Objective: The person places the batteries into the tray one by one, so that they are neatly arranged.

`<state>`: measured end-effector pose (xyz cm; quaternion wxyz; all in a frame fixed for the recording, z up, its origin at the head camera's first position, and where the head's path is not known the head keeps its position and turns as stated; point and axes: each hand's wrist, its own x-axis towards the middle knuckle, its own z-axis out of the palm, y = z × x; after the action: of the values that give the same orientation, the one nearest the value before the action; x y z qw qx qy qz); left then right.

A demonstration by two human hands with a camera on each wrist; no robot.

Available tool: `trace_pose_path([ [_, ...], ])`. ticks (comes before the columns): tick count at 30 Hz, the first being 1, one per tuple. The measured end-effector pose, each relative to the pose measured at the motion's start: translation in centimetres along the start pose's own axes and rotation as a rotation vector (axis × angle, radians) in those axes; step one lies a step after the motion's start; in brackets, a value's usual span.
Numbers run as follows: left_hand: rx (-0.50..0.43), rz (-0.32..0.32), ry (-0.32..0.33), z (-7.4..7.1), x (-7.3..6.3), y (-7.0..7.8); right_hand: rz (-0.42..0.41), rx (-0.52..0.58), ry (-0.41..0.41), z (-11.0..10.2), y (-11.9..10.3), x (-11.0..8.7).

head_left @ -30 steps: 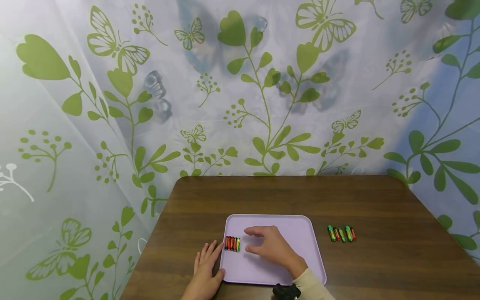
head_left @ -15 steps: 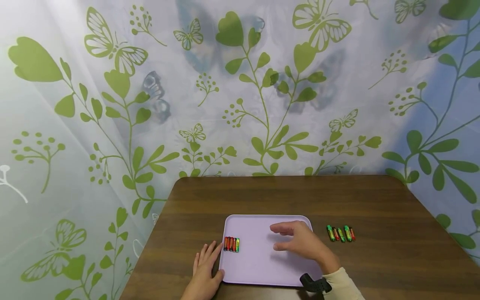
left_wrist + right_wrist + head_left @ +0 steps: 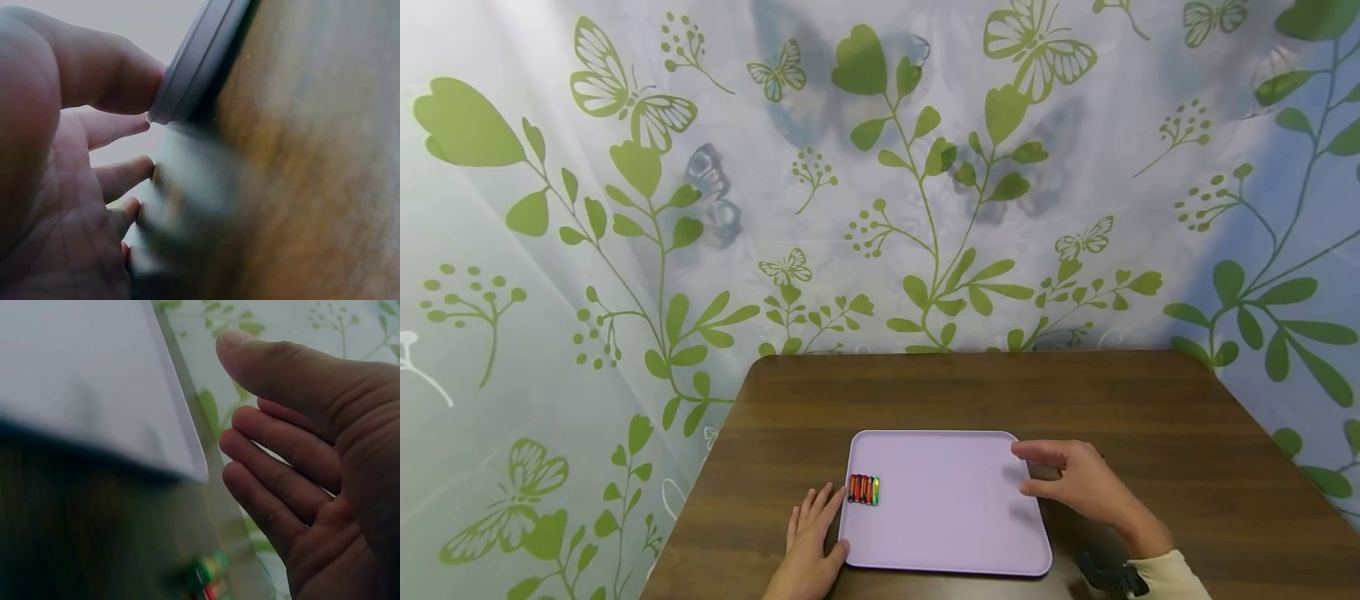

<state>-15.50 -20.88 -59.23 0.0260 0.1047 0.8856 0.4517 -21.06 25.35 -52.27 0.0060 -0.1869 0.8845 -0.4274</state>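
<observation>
A lilac tray (image 3: 947, 517) lies on the table. Inside it, against the left rim, several small batteries (image 3: 862, 490) stand side by side in a row, red ones with a green one at the right end. My left hand (image 3: 811, 537) rests flat at the tray's left edge, its thumb touching the rim in the left wrist view. Over the tray's right edge hovers my right hand (image 3: 1086, 483), thumb and fingers apart, holding nothing. It hides the batteries on the table to the right in the head view; a green battery (image 3: 206, 570) and some red show blurred in the right wrist view.
The dark wooden table (image 3: 970, 392) reaches back to a hanging curtain (image 3: 887, 208) printed with green leaves and butterflies. A black wrist strap (image 3: 1112, 575) sits on the right forearm below a pale sleeve (image 3: 1172, 579).
My right hand has moved rightward from beside the batteries in the tray to the tray's right edge, covering the batteries on the table. My left hand has stayed in place.
</observation>
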Motion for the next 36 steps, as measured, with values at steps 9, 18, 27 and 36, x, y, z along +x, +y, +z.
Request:
trace_pose_path([
  [9,-0.047,-0.009,-0.028,-0.7,-0.5,1.8,0.100,-0.189,0.067,-5.0,1.9,-3.0],
  [18,-0.004,0.015,0.004,-0.1,-0.2,0.4,0.108,-0.272,0.072,-8.4,4.6,-4.7],
  [27,-0.045,0.053,0.032,0.2,-0.2,0.2,0.061,-0.276,0.064,-8.6,6.8,-4.3],
  [36,-0.072,0.048,0.033,0.0,-0.3,1.2,0.035,-0.331,0.061,-8.0,9.0,-3.5],
])
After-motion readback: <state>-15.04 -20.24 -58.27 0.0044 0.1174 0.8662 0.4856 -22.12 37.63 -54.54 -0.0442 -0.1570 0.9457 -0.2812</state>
